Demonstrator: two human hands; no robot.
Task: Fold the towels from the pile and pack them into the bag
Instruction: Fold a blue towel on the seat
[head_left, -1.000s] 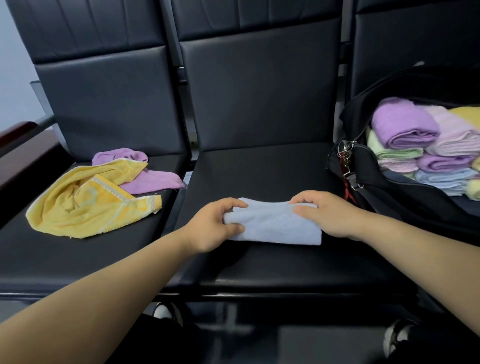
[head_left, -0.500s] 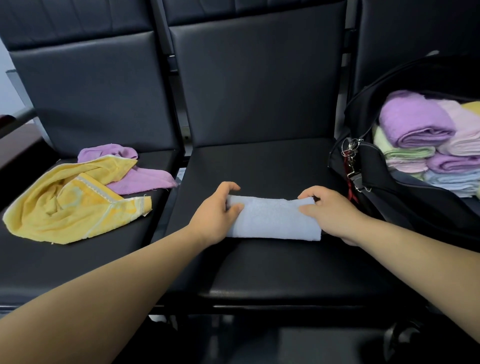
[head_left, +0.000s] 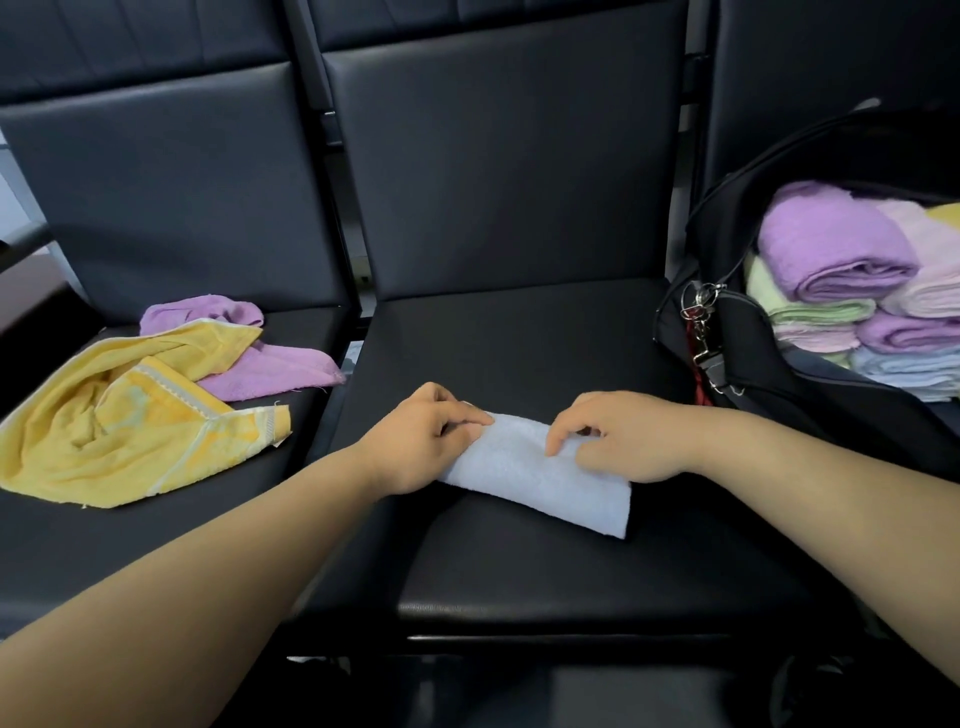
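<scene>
A folded light blue towel (head_left: 545, 478) lies slanted on the middle black seat (head_left: 519, 343). My left hand (head_left: 421, 441) grips its left end with curled fingers. My right hand (head_left: 618, 436) pinches its upper edge near the middle, and the towel's right end sticks out below that hand. On the left seat lies the pile: a crumpled yellow towel (head_left: 124, 415) partly over a purple towel (head_left: 270, 364). An open black bag (head_left: 769, 353) on the right seat holds several folded towels, with a purple one (head_left: 831, 249) on top.
Black seat backs rise behind all three seats. A metal clip with a red strap (head_left: 701, 322) hangs from the bag's near corner. A dark armrest (head_left: 26, 291) borders the left seat. The floor below the seats is dark.
The blue towel has turned from level to slanted, its right end now nearer me. My right hand moved left along it toward my left hand. The view shifted down a little.
</scene>
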